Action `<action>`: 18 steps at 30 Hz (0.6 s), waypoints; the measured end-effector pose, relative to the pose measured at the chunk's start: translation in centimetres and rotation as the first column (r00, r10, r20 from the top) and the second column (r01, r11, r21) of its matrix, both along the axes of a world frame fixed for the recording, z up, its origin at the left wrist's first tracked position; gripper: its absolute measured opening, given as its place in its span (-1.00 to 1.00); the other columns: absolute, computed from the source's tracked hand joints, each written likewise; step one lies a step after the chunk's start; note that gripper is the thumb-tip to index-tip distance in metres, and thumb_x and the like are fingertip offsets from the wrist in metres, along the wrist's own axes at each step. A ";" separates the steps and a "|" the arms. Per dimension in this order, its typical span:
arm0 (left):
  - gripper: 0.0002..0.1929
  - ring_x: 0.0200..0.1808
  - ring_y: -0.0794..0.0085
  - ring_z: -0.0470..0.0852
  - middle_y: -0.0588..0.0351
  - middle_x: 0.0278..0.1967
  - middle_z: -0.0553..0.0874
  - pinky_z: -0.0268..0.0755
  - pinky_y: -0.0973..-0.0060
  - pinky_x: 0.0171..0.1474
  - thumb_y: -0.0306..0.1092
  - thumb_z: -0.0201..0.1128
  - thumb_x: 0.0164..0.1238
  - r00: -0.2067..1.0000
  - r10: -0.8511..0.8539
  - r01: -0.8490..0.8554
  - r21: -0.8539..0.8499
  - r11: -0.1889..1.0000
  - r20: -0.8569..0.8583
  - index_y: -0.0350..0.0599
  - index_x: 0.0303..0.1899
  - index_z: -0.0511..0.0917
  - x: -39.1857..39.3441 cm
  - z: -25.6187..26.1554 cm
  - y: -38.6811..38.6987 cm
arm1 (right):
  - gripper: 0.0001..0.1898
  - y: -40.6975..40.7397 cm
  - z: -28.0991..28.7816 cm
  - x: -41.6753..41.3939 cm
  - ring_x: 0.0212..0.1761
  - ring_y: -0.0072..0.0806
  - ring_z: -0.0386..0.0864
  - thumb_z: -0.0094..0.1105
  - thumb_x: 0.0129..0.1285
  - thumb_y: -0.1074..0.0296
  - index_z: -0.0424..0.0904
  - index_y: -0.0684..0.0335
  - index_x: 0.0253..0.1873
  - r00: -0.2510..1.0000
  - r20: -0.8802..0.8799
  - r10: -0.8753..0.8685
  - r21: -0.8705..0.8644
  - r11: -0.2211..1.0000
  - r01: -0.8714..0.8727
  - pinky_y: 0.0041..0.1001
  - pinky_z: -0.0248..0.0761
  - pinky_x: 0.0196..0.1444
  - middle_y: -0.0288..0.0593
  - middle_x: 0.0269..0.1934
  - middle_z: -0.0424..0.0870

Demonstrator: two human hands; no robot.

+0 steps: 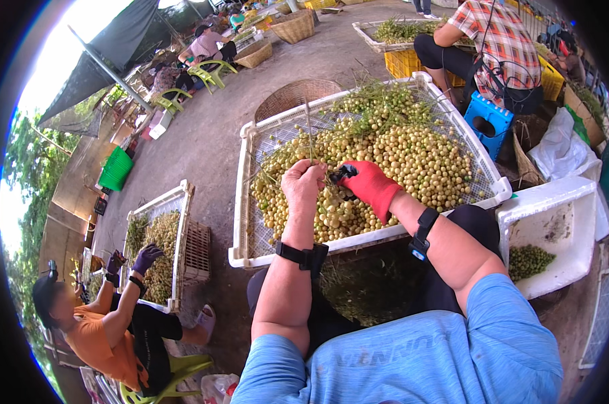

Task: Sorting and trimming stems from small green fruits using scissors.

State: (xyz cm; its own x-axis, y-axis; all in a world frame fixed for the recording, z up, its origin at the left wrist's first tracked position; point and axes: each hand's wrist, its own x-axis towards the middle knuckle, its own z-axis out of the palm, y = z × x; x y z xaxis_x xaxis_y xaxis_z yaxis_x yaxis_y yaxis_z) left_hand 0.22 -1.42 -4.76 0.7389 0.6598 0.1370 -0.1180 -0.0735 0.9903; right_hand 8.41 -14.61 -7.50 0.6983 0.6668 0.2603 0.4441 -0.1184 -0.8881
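A white plastic mesh tray lies before me, heaped with small round yellowish fruits, likely longan or a similar fruit. My bare left hand grips a thin brown stem that points up over the fruit. Close by on its right, my right hand, in a red glove with black fingertips, has its fingers closed around part of the fruit bunch; what exactly it holds is partly hidden. Green twigs lie on the fruit at the tray's far side.
A white foam box with small green fruits stands at my right. Behind the tray is a wicker basket. A blue stool holds a seated person in a checked shirt. At left, a person in orange with purple gloves sits beside another fruit tray.
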 end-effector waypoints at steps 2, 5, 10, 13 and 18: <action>-0.94 -0.66 0.64 0.49 0.20 -0.60 0.62 0.28 0.73 -0.60 -0.51 0.26 0.08 0.998 0.049 -0.047 -0.065 0.997 0.027 -0.26 -0.40 0.63 -0.2 0.4 0.3 | -0.77 -0.4 -1.0 0.7 -0.31 -0.12 0.62 0.21 0.08 0.22 0.61 0.21 -0.21 0.991 -0.120 0.066 0.032 0.998 -0.062 -0.32 0.45 -0.23 0.04 -0.37 0.64; -0.95 -0.67 0.63 0.51 0.19 -0.60 0.62 0.22 0.73 -0.63 -0.50 0.26 0.09 0.997 0.056 -0.050 -0.096 0.994 0.054 -0.24 -0.39 0.62 -1.1 1.3 2.5 | -0.85 -0.8 -1.5 1.6 -0.36 -0.29 0.63 0.18 0.11 0.40 0.67 0.18 -0.20 0.994 0.096 -0.060 -0.271 0.959 0.084 -0.34 0.44 -0.25 -0.10 -0.40 0.68; -0.92 -0.67 0.63 0.52 0.21 -0.60 0.62 0.18 0.75 -0.63 -0.43 0.29 0.12 0.999 0.015 -0.012 -0.098 0.995 0.033 -0.22 -0.38 0.62 -1.7 1.5 2.6 | -0.36 -1.2 0.6 0.6 0.31 -0.36 0.31 0.39 0.04 0.26 0.38 0.05 0.27 0.986 0.139 0.089 0.012 0.996 -0.092 -0.47 0.21 0.30 -0.15 0.33 0.29; -0.93 -0.65 0.64 0.53 0.21 -0.59 0.62 0.19 0.75 -0.61 -0.43 0.29 0.13 0.996 -0.080 0.082 -0.093 0.992 0.032 -0.21 -0.38 0.62 -1.6 1.4 2.1 | -0.36 -0.3 0.8 -0.7 0.29 -0.46 0.32 0.40 0.02 0.38 0.38 0.13 0.26 0.964 0.003 0.267 0.236 0.936 -0.261 -0.48 0.25 0.28 -0.17 0.31 0.31; -0.92 -0.60 0.64 0.53 0.20 -0.58 0.63 0.23 0.74 -0.54 -0.43 0.24 0.15 0.989 -0.146 0.146 -0.018 0.989 0.005 -0.22 -0.38 0.62 -1.3 1.7 0.0 | -0.63 0.8 -1.1 -1.7 -0.19 -0.61 0.58 0.31 0.06 0.51 0.56 0.22 0.03 0.962 -0.205 0.182 0.175 0.974 -0.147 -0.53 0.43 -0.08 -0.32 -0.21 0.68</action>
